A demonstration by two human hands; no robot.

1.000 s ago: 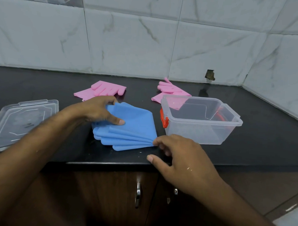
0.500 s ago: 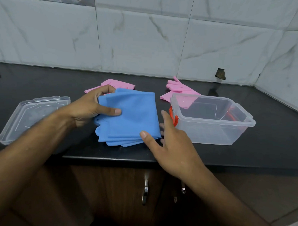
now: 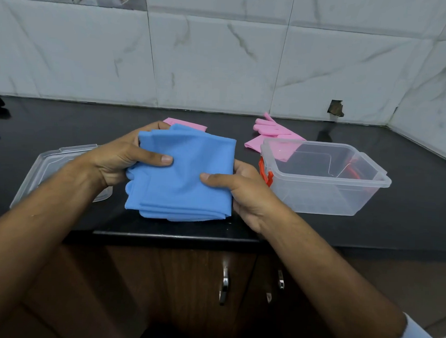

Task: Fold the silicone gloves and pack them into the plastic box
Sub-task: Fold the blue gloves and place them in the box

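Folded blue gloves held in both hands at the centre of the frame.

The blue gloves [image 3: 184,172], smooth, matte and folded into a layered square, sit between the left hand [image 3: 121,162] and the right hand [image 3: 244,192], each hand pinching an edge with its thumb on top. Half a second ago the stack lay on the black desk [image 3: 404,225]; it is now lifted and tilted toward the camera. To the right stands the clear plastic box [image 3: 324,197] with its orange latch [image 3: 264,171]. The clear lid [image 3: 53,160] lies at left. Pink gloves [image 3: 271,130] lie behind.
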